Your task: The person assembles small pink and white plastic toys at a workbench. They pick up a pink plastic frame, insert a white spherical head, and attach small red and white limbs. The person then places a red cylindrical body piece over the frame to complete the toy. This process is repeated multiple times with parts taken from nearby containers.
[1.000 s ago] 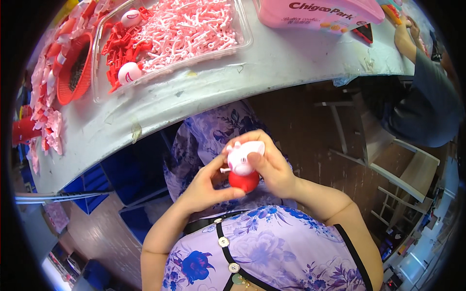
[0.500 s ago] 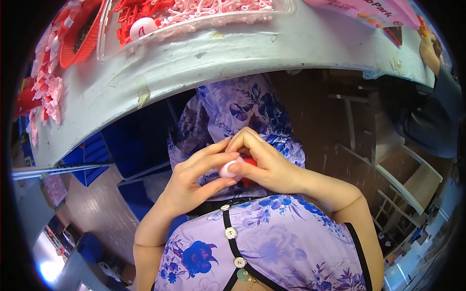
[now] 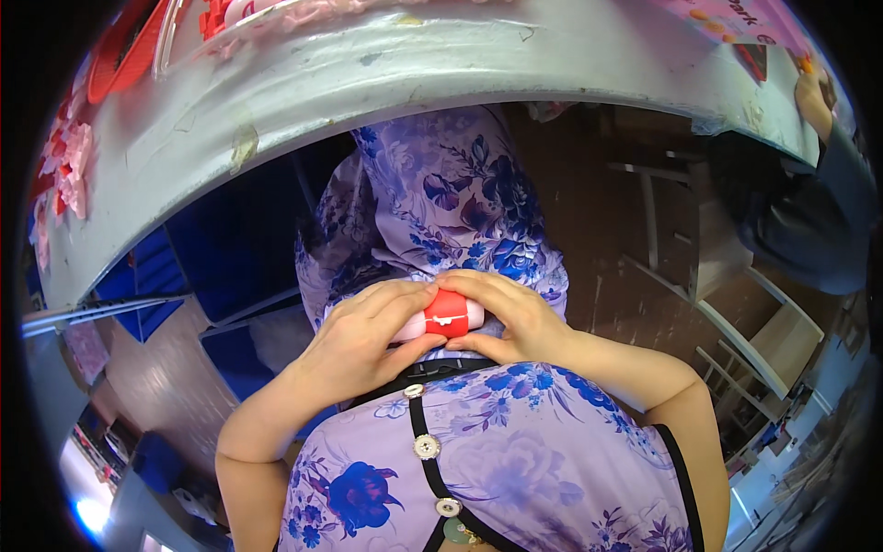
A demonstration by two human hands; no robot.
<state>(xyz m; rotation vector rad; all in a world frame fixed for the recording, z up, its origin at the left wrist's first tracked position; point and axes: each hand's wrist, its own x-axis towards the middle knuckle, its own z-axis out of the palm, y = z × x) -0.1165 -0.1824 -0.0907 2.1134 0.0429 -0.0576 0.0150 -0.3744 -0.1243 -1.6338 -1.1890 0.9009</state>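
Left hand point(image 3: 363, 329): here's the first grip, curled round the toy's left end, thumb underneath, fingers over the top.
Right hand point(image 3: 517, 317): and the other grip matches it, clasping the right end, the fingertips of both nearly meeting.
Toy figure point(image 3: 451, 305): red-banded between two pink ends, held between the hands above the floral lap point(image 3: 451, 207), short of the tabletop's near edge.
Slip risk: looks smooth and rounded, so I'd say it could pop out towards the lap if one side lets go or they squeeze unevenly.
Long axis: roughly left to right, along the tabletop's near edge; the white mark point(image 3: 446, 320) faces up, but which end is the head, I can't tell.
Tabletop point(image 3: 368, 83): beyond the lap, pink-and-red pieces point(image 3: 74, 175) and a red basket point(image 3: 124, 55) near its left edge, a pink container point(image 3: 736, 20) towards its right.
Far right: a co-worker's hand point(image 3: 813, 103) by the tabletop's right end.
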